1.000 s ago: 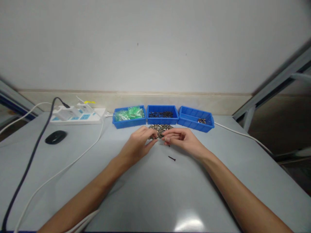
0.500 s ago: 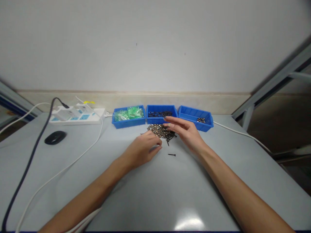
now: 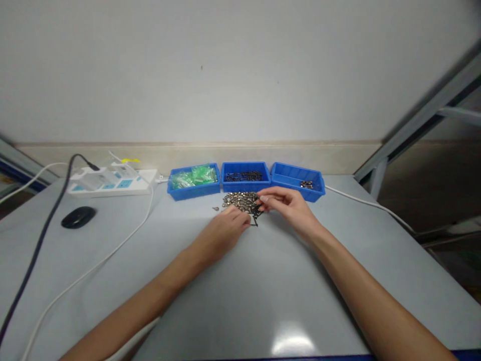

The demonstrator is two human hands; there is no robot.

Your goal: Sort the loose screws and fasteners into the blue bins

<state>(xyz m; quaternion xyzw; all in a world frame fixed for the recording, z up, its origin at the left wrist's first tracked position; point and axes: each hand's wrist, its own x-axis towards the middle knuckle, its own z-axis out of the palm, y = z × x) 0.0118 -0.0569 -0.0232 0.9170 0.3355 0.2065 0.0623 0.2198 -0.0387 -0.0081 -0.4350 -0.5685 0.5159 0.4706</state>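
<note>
A pile of small metal parts and dark screws [image 3: 244,200] lies on the grey table in front of the blue bins. My left hand [image 3: 225,228] is at the pile's lower left, its thumb and fingers pinched on a dark screw [image 3: 254,224]. From the right, my right hand [image 3: 287,208] reaches to the pile's right edge, fingertips closed together among the dark screws; what they hold, if anything, is too small to make out. One small metal piece [image 3: 215,208] lies apart, left of the pile.
Three blue bins stand behind the pile: the left [image 3: 193,189] with green-and-clear packets, the middle [image 3: 246,167] with dark screws, the right [image 3: 296,175] with a few metal parts. At left are a power strip [image 3: 143,186], cables and a black mouse [image 3: 78,217].
My left hand has closed on a screw, and the loose screw seen in front of the pile no longer lies there. My right hand has lowered to the pile, fingers closing. The view shifted slightly.
</note>
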